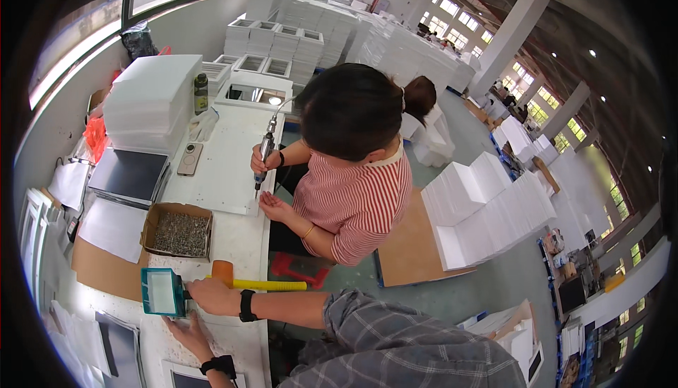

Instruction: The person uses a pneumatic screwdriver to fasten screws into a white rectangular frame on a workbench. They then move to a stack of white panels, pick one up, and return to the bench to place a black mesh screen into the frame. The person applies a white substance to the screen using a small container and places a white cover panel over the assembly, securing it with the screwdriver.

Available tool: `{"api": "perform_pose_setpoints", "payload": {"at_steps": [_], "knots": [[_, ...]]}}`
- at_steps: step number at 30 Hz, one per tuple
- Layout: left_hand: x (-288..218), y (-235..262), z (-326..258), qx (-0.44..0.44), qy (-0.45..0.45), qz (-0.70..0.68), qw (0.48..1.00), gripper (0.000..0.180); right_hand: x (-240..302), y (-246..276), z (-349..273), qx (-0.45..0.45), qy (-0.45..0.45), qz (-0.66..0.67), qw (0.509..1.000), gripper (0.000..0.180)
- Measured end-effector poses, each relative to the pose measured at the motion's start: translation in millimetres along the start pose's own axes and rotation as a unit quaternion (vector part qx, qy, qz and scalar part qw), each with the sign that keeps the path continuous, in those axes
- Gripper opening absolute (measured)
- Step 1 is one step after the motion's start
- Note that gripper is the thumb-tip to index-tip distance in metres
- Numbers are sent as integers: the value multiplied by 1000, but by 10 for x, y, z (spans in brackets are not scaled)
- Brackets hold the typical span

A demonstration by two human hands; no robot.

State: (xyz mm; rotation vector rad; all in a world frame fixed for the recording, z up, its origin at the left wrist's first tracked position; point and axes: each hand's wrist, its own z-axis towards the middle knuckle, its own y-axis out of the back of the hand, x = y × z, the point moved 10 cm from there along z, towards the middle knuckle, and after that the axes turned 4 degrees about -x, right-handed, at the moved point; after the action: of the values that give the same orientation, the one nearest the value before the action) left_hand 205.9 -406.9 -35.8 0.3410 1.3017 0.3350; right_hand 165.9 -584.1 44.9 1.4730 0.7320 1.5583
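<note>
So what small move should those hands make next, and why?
Probably bring the left hand in to steady the teal rectangular box-like tool: the right hand holds it by its black handle at one side, while the left is open close by.

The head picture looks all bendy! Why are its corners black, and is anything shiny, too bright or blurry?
Head view: the wide fisheye lens bends straight edges and leaves dark corners; head view: glare spots the white-framed rectangular mirror, and far rectangular glass windows glow nearly white; head view: the teal boxy tool looks fairly sharp, distant things softer.
</note>
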Motion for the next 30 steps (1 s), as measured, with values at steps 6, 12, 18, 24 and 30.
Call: {"api": "perform_pose_setpoints", "payload": {"at_steps": [6, 12, 18, 24, 30], "knots": [[240, -93, 68, -8, 15, 85, 996, 86, -9, 69, 39, 1, -3, 43, 999, 19], [98, -99, 41, -9, -19, 148, 989, 84, -61, 6, 23, 49, -13, 58, 997, 17], [21, -206, 52, 42, -8, 130, 991, 74, -27, 152, -81, -10, -28, 76, 997, 14], [-124, -11, 165, 68, -15, 39, 997, 71, 58, 126, -27, 8, -10, 90, 996, 21], [-206, -19, 151, 69, 4, 130, 989, 89, 75, 224, 28, 73, -30, 75, 994, 22]]}}
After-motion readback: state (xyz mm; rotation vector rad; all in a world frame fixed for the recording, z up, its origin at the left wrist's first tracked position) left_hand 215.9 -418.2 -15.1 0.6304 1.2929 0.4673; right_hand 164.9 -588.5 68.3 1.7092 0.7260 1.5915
